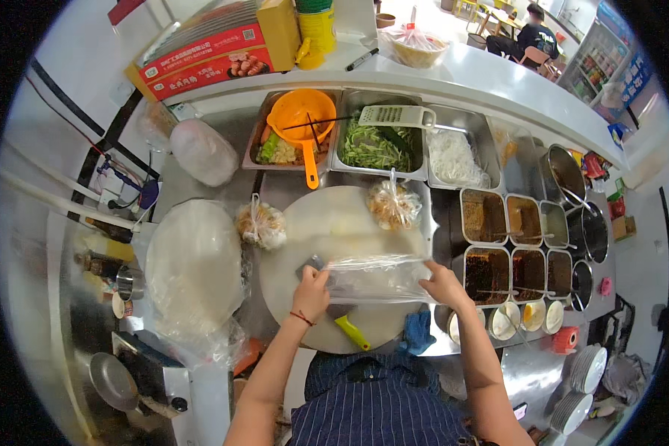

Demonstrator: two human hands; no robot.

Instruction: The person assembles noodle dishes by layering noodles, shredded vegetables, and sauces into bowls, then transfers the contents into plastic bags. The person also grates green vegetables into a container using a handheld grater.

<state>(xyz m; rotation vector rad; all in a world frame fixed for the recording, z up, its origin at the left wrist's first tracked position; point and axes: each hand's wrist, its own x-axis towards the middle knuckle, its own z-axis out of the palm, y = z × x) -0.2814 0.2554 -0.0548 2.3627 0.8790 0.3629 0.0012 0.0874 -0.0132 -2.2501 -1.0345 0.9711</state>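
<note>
A large, round, pale board (282,276) fills the middle of the counter. At nine o'clock from its centre, a wide, pale round mass (193,260) lies under clear plastic film. At twelve o'clock, beyond the board, a rectangular steel pan (357,169) holds shredded greens. Over the board's middle, a flat, see-through clear plastic bag (375,282) stretches from side to side; whether it touches the board I cannot tell. At eleven o'clock, an orange plastic strainer (301,115) rests over another pan.

The hands are well apart: the left hand (311,293) pinches the bag's nine-o'clock end, the right hand (442,285) its three-o'clock end.

Knotted clear bags of food sit at ten o'clock (262,227) and one o'clock (394,207). A crumpled blue cloth (418,333) lies at five o'clock, a lime-green handle (354,333) at six.
</note>
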